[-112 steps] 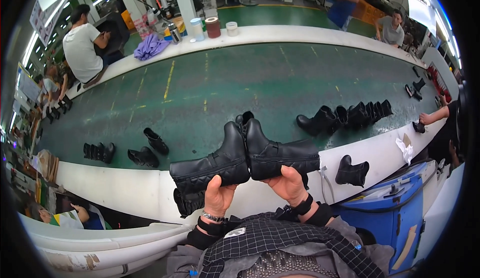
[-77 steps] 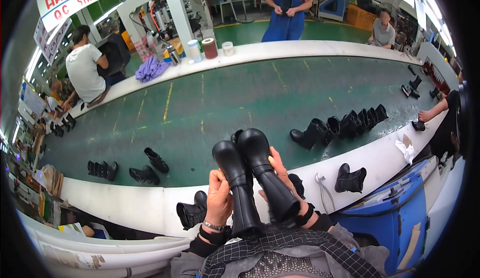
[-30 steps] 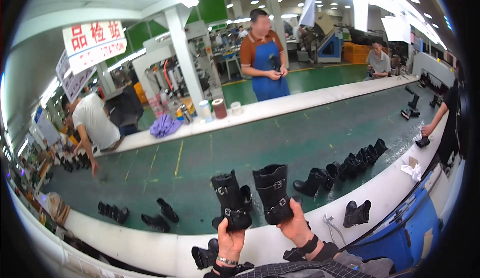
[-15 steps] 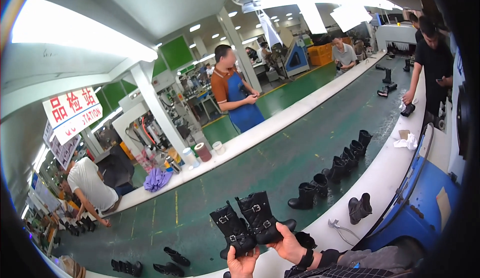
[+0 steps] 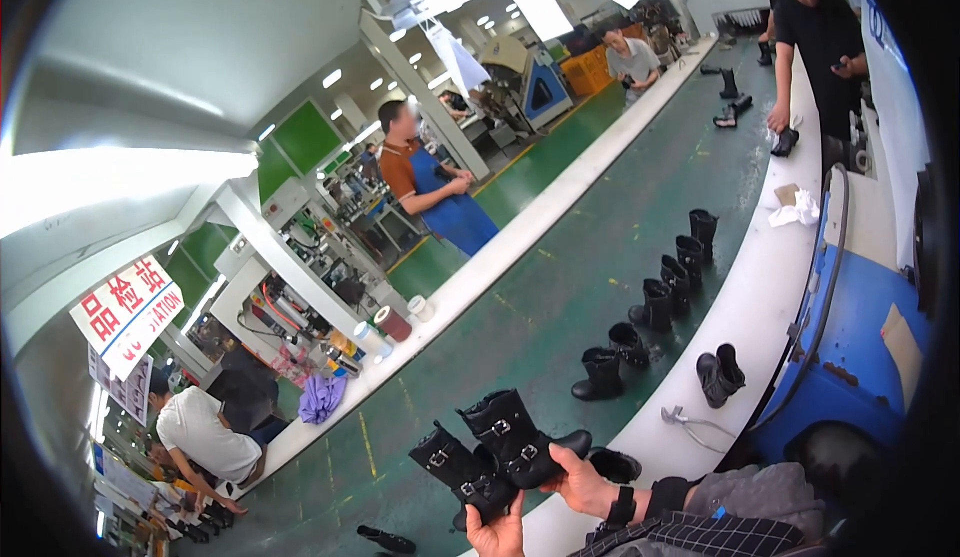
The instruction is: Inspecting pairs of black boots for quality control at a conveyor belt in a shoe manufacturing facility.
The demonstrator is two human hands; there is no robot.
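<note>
Across the green belt (image 5: 510,347), leftmost, a purple cloth (image 5: 322,399) lies on the far ledge (image 5: 560,197). Nearer, my left hand (image 5: 497,534) grips one buckled boot (image 5: 463,472) low down; beside it my right hand (image 5: 582,482) clasps a second boot (image 5: 512,437). Rightward, metal pincers (image 5: 695,425) and more black footwear (image 5: 720,377) rest on white.

Left hand (image 5: 496,531) gripping, thumb up; right hand (image 5: 583,485) gripping just beside, forearm (image 5: 668,498) slanting.
</note>
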